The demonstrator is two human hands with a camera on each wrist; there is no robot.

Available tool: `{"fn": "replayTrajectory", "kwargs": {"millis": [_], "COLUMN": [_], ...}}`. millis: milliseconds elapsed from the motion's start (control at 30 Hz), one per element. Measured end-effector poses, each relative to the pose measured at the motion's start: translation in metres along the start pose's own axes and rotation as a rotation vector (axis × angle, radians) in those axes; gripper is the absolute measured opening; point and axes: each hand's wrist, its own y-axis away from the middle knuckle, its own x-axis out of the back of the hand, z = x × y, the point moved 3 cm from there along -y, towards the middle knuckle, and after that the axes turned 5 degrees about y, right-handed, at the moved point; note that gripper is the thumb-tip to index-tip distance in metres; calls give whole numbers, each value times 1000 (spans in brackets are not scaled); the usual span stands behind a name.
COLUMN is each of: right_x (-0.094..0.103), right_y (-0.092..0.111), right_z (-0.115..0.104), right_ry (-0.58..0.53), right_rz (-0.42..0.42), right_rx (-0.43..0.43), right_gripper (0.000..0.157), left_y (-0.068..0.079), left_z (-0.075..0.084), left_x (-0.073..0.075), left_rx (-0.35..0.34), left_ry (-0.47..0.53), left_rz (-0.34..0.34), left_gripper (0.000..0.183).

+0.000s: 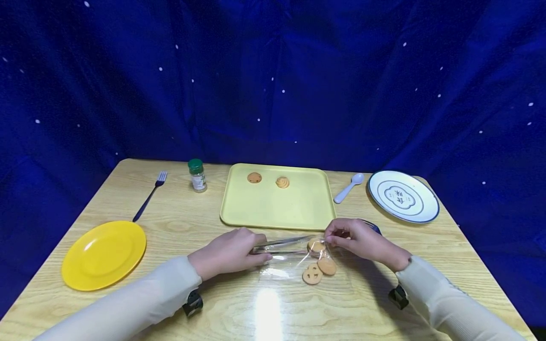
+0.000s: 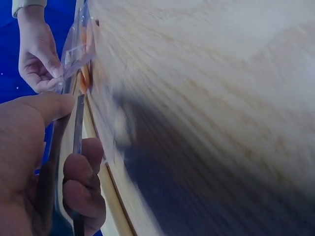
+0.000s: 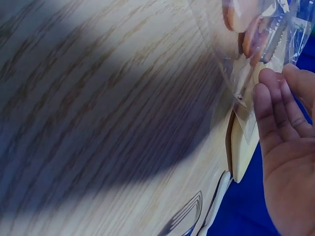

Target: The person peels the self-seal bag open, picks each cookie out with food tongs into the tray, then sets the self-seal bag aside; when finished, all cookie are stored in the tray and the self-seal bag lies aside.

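My left hand grips metal tongs, thumb on one arm and fingers curled round the other. The tongs' far ends reach into a clear plastic bag lying on the table. Their serrated tip shows beside a cookie in the right wrist view. A sandwich-like round cookie is by the tips, with an oval cookie and a round cookie with cut-out holes nearer the front of the bag. My right hand pinches the bag's edge between thumb and fingers.
Behind the bag is a yellow tray bearing a dotted cookie and a swirled cookie. Left: yellow plate, fork, green-capped jar. Right: white spoon, blue-rimmed plate, dark utensil partly hidden by my hand.
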Motion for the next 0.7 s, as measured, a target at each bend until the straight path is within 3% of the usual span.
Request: {"fn": "replayTrajectory", "kwargs": {"millis": [233,433,567,700], "right_x": [-2,-2,-1,-2], "right_y": [-1,-1,-1,-1], "right_z": [-2,-2,-3,-2], "right_ry": [-11,22,41,41], "right_rz": [3,10,24,28], "right_rx": [8,-4,0,6], "right_gripper": [3,4,5,5], "left_y": [3,7,14,25], "left_z": [0,-2,-6,-11], "left_x": [0,2,5,10], "left_rx": [49,27,8,33], "left_ry": [33,39,41,43], "left_rz": [-17,-19,-5,-17], "left_gripper": [41,40,39,37]}}
